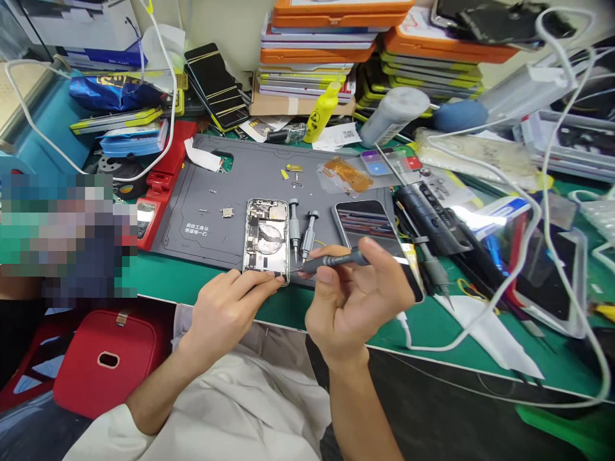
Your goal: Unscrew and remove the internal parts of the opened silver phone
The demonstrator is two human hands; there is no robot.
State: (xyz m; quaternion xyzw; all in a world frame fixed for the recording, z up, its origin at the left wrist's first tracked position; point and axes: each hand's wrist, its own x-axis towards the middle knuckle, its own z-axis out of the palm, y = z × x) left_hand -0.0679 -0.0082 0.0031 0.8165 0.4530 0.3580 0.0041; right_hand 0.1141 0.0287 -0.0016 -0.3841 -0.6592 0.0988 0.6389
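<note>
An opened phone (267,238) lies on the grey mat (211,192), its inner parts and battery bare. My left hand (233,304) rests at its lower end, fingers close together and fingertips pressed on the bottom edge. My right hand (358,298) grips a dark grey screwdriver (339,258), tilted, its thin tip by the phone's lower right corner. Whether the tip touches the phone I cannot tell. Two grey screwdrivers, one on the left (294,227) and one on the right (309,235), are beside the phone. Another phone (368,224) with a dark, shiny screen lies partly behind my right hand.
Small metal parts (227,212) are scattered over the mat. A red clamp-like device (166,173) flanks its left side. Orange and yellow boxes (321,57) are stacked behind, near a yellow bottle (323,112). Tools and a white cable (523,256) crowd the right. A person's blurred shape is at left.
</note>
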